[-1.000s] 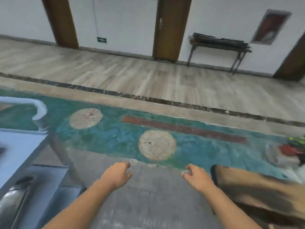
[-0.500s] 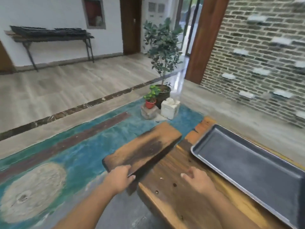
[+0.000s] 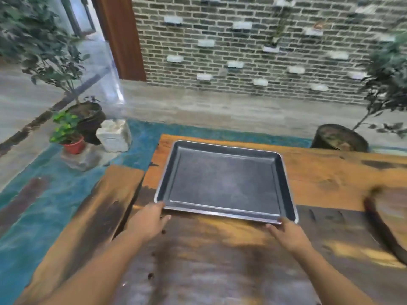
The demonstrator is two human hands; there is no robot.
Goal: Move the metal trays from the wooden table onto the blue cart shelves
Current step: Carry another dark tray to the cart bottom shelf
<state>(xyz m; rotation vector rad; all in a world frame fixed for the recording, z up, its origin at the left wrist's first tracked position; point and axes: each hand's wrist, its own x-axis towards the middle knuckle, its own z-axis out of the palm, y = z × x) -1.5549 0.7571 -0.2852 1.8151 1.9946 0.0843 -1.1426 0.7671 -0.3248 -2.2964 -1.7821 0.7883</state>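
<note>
Bracketing the near rim of the metal tray (image 3: pixel 224 183), the left hand (image 3: pixel 149 220) meets its 7 o'clock corner and the right hand (image 3: pixel 289 235) its 5 o'clock corner. The fingertips touch the rim, but blur hides whether they have closed round it. The tray lies flat on the wooden table (image 3: pixel 330 172) with nothing in it.

Risk: a shallow corner hold could slip on lifting and tilt the tray. The wooden bench (image 3: pixel 105 205) at 9 o'clock could snag a leftward swing. The blue cart is out of view.

At 10 o'clock, a red pot (image 3: pixel 74 147) holds a small green plant.
</note>
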